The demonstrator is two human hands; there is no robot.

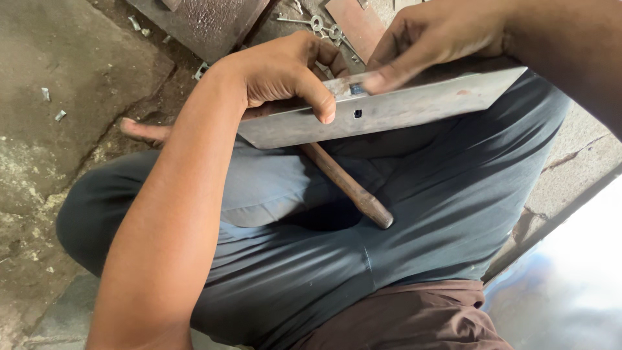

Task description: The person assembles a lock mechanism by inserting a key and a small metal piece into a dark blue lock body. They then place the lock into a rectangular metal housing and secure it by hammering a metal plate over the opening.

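Two hands grip flat grey steel bar [389, 107] over lap — left hand [285, 71] fingers curled around its edge, right hand [427, 39] fingertips pinching beside small square hole [357, 113]; brown wooden handle [346, 185] below left thumb.

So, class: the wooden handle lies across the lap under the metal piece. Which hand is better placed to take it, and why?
Probably the left hand: it grips the metal piece directly above the wooden handle. The right hand sits farther along, fingertips at the small slot.
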